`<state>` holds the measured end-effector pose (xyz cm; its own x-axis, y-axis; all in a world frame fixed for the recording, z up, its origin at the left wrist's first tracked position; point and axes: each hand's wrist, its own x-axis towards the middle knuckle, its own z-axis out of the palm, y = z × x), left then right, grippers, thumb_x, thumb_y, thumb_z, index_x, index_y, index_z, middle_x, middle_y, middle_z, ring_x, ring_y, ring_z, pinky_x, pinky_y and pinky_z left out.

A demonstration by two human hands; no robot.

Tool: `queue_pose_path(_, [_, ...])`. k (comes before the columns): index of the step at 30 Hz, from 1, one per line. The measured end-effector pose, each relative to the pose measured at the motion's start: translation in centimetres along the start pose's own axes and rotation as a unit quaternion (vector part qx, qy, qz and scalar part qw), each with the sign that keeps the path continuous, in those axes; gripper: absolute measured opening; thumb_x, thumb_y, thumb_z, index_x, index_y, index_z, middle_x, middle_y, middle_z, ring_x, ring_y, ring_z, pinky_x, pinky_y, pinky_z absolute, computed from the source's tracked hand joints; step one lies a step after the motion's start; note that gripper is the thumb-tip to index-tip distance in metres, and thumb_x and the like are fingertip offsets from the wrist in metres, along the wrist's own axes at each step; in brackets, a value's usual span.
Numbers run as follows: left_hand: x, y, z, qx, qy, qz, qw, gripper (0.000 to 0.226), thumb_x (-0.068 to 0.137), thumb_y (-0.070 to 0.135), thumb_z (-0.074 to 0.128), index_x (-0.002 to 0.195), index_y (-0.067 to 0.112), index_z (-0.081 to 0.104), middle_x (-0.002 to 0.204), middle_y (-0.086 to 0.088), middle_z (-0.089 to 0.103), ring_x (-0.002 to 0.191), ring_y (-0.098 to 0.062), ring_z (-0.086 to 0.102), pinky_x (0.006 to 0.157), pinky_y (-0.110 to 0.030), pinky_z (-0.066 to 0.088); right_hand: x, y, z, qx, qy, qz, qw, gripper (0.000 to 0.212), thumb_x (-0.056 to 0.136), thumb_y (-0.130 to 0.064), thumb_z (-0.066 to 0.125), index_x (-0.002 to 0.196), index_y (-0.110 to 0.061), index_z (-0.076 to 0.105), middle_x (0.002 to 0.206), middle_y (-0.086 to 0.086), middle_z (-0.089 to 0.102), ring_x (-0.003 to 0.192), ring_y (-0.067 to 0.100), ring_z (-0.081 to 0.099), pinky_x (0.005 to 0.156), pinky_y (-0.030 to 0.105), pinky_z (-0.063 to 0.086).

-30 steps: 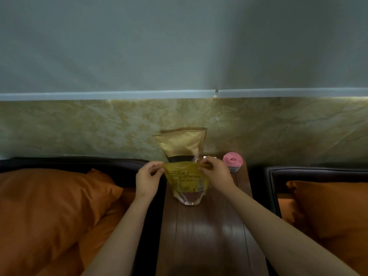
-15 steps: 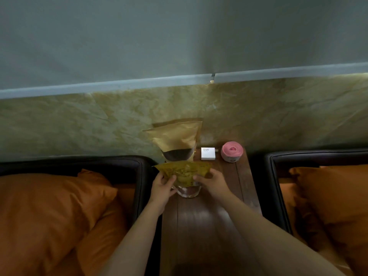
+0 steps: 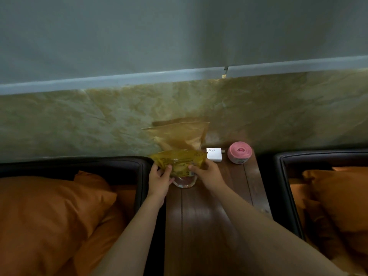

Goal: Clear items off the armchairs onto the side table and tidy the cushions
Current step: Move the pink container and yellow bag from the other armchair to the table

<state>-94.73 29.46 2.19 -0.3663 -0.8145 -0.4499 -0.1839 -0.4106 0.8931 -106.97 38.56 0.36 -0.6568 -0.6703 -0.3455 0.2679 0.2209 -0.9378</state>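
Left hand [image 3: 160, 181] and right hand [image 3: 209, 173] gripped a yellow bag [image 3: 179, 161] on the tabletop [image 3: 209, 220], brown bag [image 3: 179, 136] stood behind, white box [image 3: 214, 154] beside pink roll [image 3: 240, 152]

left hand [image 3: 160, 181]: bare | right hand [image 3: 209, 174]: bare | forearms [image 3: 137, 228]: bare

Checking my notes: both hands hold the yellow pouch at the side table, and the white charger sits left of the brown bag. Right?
Not quite: the head view shows the charger right of the brown bag. The left hand and right hand do hold the yellow pouch at the side table.
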Motion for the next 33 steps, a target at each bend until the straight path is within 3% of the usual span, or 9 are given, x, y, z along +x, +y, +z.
queue_pose_path(6, [-0.7,-0.8,0.1,0.03,-0.002,-0.003,1.0,0.055,0.093,0.025,0.06,0.141,0.023,0.035,0.136,-0.005,0.052,0.123,-0.021,0.052,0.104,-0.048,0.043,-0.2,0.1,-0.1,-0.027,0.017,0.01,0.999,0.056,0.071,-0.003,0.079,0.12,-0.003,0.052,0.113,0.01,0.065,0.106,0.024,0.062,0.095,0.041,0.049])
queue_pose_path(10, [-1.9,-0.7,-0.5,0.091,-0.01,0.016,0.996,0.058,0.09,0.022,0.064,0.141,0.02,0.036,0.138,-0.005,0.05,0.129,-0.022,0.047,0.103,-0.035,0.04,-0.9,0.6,-0.7,-0.082,0.019,0.003,0.996,0.088,0.055,-0.026,0.086,0.131,-0.008,0.043,0.125,0.008,0.057,0.115,0.022,0.056,0.099,0.045,0.046])
queue_pose_path(13, [-2.6,-0.7,-1.2,0.138,-0.009,0.017,0.99,0.07,0.088,0.024,0.067,0.147,0.018,0.028,0.146,-0.009,0.042,0.135,-0.024,0.04,0.103,-0.032,0.036,-2.6,0.0,-0.9,-0.154,-0.012,0.013,0.988,0.076,0.071,-0.027,0.08,0.135,-0.015,0.04,0.125,-0.001,0.051,0.114,0.016,0.052,0.099,0.034,0.044])
queue_pose_path(16, [-3.5,-0.3,-1.6,0.163,-0.029,0.0,0.986,0.082,0.088,0.028,0.067,0.152,0.021,0.016,0.153,-0.011,0.032,0.14,-0.027,0.032,0.108,-0.038,0.032,-4.3,0.1,-0.7,-0.153,0.008,-0.023,0.988,0.068,0.058,-0.037,0.083,0.117,-0.031,0.051,0.119,-0.002,0.059,0.111,0.016,0.057,0.097,0.04,0.047])
queue_pose_path(21, [-3.9,-0.2,-1.9,0.173,-0.048,-0.021,0.983,0.088,0.086,0.034,0.068,0.152,0.023,0.01,0.154,-0.01,0.03,0.14,-0.028,0.031,0.11,-0.044,0.035,-5.6,0.7,-0.2,-0.083,0.008,-0.006,0.996,0.081,0.068,-0.009,0.083,0.135,-0.009,0.038,0.121,0.0,0.055,0.117,0.02,0.055,0.099,0.035,0.045])
queue_pose_path(23, [-3.0,-0.5,-1.7,0.171,-0.053,-0.026,0.984,0.092,0.085,0.037,0.069,0.152,0.025,0.009,0.153,-0.008,0.03,0.139,-0.027,0.032,0.107,-0.049,0.039,-5.2,1.0,0.1,-0.066,-0.002,-0.013,0.998,0.088,0.068,-0.012,0.083,0.14,-0.009,0.032,0.123,0.002,0.056,0.116,0.019,0.056,0.1,0.039,0.046])
queue_pose_path(27, [-2.1,-0.8,-0.2,0.095,-0.049,-0.058,0.993,0.072,0.091,0.033,0.062,0.147,0.022,0.018,0.14,-0.005,0.044,0.119,-0.028,0.054,0.086,-0.038,0.053,-3.6,0.6,1.4,0.006,0.011,-0.007,1.0,0.064,0.083,-0.003,0.068,0.137,-0.008,0.035,0.125,0.013,0.057,0.113,0.023,0.057,0.091,0.034,0.051])
queue_pose_path(30, [-1.6,-1.2,1.2,0.069,-0.043,-0.053,0.995,0.072,0.089,0.035,0.063,0.143,0.016,0.02,0.142,-0.007,0.043,0.123,-0.027,0.051,0.098,-0.045,0.049,-2.5,0.6,1.6,0.039,0.05,-0.015,0.998,0.054,0.087,-0.003,0.064,0.134,-0.011,0.039,0.126,0.017,0.057,0.116,0.029,0.057,0.097,0.045,0.048])
queue_pose_path(33, [-1.0,-1.7,1.1,0.076,-0.043,-0.046,0.995,0.072,0.087,0.039,0.064,0.141,0.017,0.022,0.142,-0.006,0.043,0.126,-0.027,0.049,0.103,-0.047,0.044,-2.4,0.9,1.5,0.029,0.057,-0.005,0.998,0.058,0.086,-0.001,0.063,0.137,-0.01,0.037,0.128,0.017,0.057,0.118,0.029,0.056,0.095,0.045,0.049])
